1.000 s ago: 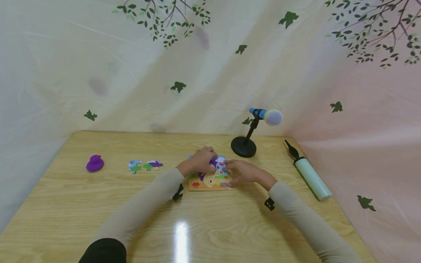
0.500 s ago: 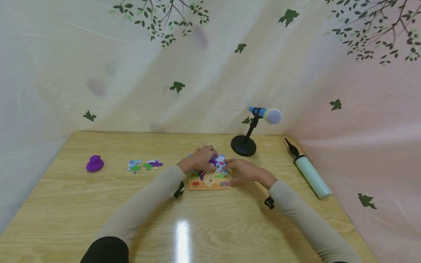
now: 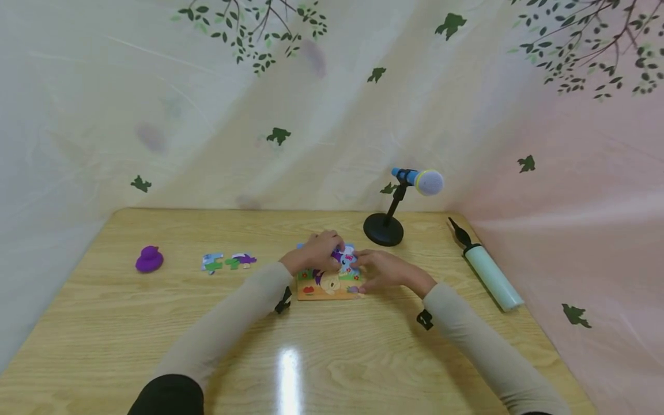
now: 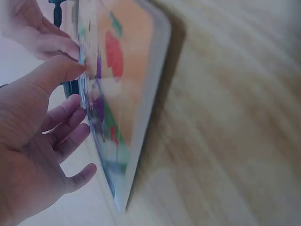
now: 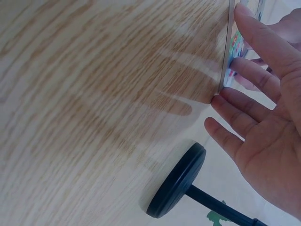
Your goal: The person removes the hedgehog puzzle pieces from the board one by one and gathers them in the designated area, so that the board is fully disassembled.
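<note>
Holds both hands close over a picture puzzle point(image 3: 332, 289) lying flat on the tabletop point(image 3: 363, 351), past the middle toward twelve o'clock. Lays the left hand point(image 3: 317, 253) across the puzzle's eleven o'clock part, with fingers relaxed and parted and with thumb tip touching the printed face. Cannot tell of any loose piece under those fingertips. Sets the right hand point(image 3: 386, 270) at the puzzle's three o'clock edge, with nearly straight, spread fingers: touching with the thumb near the four o'clock corner, reaching onto the face with one finger, meeting the edge with others. Cannot tell of contact between the two hands.

Counting from the puzzle, has at nine o'clock a purple-and-green piece point(image 3: 244, 259) and, just beyond, a blue-and-green piece point(image 3: 211, 262); farther out, a purple toy point(image 3: 149, 260). Has between one and two o'clock a blue microphone point(image 3: 429, 183) on a black stand point(image 3: 383, 229). Has well apart at three o'clock a pale green tube point(image 3: 494, 278), pointing with its black tip toward eleven.
</note>
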Tool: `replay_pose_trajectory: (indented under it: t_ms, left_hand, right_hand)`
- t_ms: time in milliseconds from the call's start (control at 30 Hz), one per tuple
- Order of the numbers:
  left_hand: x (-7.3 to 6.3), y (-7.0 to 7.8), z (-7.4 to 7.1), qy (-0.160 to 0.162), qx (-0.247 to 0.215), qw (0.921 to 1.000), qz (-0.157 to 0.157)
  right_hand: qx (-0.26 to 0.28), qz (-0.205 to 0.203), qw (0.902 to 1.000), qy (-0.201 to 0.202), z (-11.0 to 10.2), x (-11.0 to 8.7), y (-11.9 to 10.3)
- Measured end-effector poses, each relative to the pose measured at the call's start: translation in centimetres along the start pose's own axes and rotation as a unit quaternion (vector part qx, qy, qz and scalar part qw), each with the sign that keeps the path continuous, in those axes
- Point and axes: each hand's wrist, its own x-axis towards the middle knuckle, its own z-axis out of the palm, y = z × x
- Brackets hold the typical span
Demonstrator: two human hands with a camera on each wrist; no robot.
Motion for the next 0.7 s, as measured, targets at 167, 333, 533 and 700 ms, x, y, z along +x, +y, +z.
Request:
replay_pose_trajectory:
  t_ms: [167, 333, 533, 700]
  left_hand:
    - [-0.02, 0.13, -0.26, 0.000, 0.011, 0.9999, -0.012]
    - [0.40, 0.23, -0.26, -0.004, 0.013, 0.9998, -0.015]
    - [0.71, 0.19, -0.30, -0.010, -0.012, 0.9997, -0.019]
    - [0.73, 0.12, -0.44, -0.012, -0.030, 0.9993, -0.020]
  right_hand:
    - [0.004, 0.006, 1.0000, -0.002, 0.06, -0.03, -0.10]
    - [0.002, 0.004, 1.0000, 0.001, -0.08, -0.05, -0.30]
    - [0.003, 0.008, 1.0000, -0.002, -0.14, 0.04, -0.35]
    - [0.002, 0.012, 0.9999, -0.001, -0.19, 0.16, -0.22]
